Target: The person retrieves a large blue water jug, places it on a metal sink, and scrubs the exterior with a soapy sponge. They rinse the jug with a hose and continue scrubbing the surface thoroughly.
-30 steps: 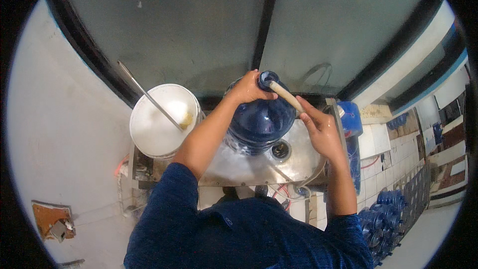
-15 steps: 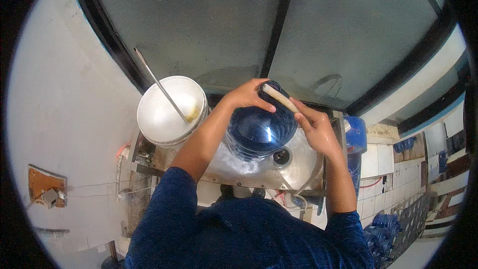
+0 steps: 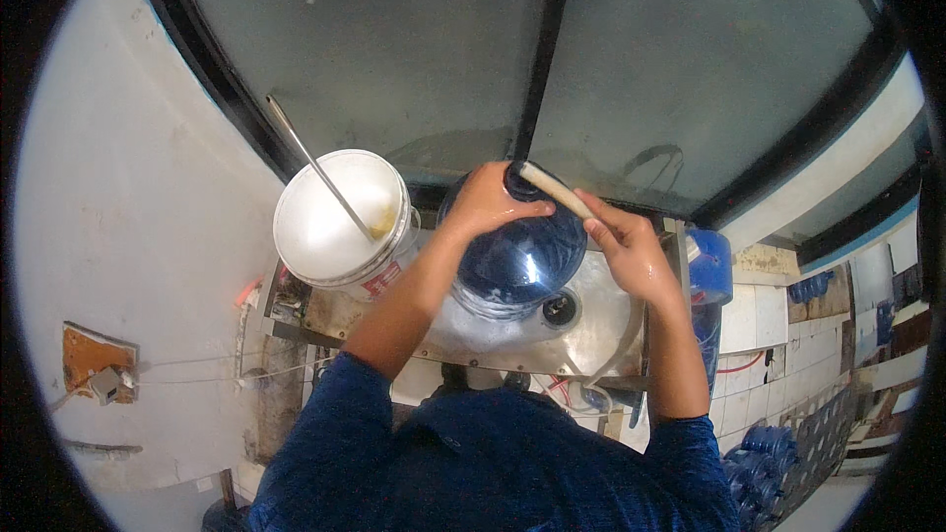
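Note:
A large translucent blue water jug [image 3: 514,261] stands on the metal counter in front of me. My left hand [image 3: 490,202] is wrapped round its neck, thumb laid over the near side of the shoulder. In my right hand [image 3: 634,251], a pale hose [image 3: 558,191] is gripped between thumb and fingers. The hose's end lies at the jug's mouth; how far it reaches in is hard to see. To the left stands a white bucket [image 3: 317,222] with a metal rod [image 3: 310,160] leaning in it. Something yellowish [image 3: 381,224] shows at the rod's lower end.
The wet metal counter [image 3: 599,330] has a round dark fitting [image 3: 560,310] beside the jug. Frosted glass panels [image 3: 394,49] rise behind. A blue container [image 3: 711,266] is off the counter's right end. Several blue jugs [image 3: 761,463] sit at lower right.
My left hand has shifted slightly left and down around the neck, its thumb farther over the shoulder. The jug's body looks rounder from above. The hose stays at the mouth.

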Available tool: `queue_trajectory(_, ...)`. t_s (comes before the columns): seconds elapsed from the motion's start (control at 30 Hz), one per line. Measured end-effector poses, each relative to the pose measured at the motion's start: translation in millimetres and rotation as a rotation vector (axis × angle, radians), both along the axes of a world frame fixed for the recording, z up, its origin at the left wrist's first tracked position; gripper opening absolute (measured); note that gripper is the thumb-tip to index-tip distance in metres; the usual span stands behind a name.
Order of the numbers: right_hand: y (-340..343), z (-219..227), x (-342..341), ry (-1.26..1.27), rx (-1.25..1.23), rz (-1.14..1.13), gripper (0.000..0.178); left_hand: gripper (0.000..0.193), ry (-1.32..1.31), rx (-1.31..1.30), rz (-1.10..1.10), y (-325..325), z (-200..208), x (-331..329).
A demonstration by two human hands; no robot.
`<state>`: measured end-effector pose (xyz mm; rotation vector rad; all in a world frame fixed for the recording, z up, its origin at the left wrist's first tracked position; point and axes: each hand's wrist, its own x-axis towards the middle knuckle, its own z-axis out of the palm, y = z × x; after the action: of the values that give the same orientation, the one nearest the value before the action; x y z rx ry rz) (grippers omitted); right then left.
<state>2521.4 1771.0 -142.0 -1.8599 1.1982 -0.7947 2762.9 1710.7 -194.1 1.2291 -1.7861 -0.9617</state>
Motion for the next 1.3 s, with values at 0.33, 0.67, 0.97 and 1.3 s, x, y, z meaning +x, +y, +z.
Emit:
queue_trajectory(0.33,-4,13,7,0.077,-0.007,-0.009,0.040,0.042,0.249,-0.216,0.001,-12,-29,-12)
queue_trajectory(0.67,-1,5,-3,0.045,-0.006,0.018,0.041,0.048,0.449,-0.140,-0.240,-26,-8,0)
queue_trajectory(0.97,-13,7,7,0.020,0.038,0.039,0.040,0.049,0.472,-0.311,0.052,-12,-8,-30)
queue_trajectory(1.3,-21,6,11,0.049,-0.052,0.010,0.040,0.052,0.374,-0.454,0.205,-36,-31,-24)
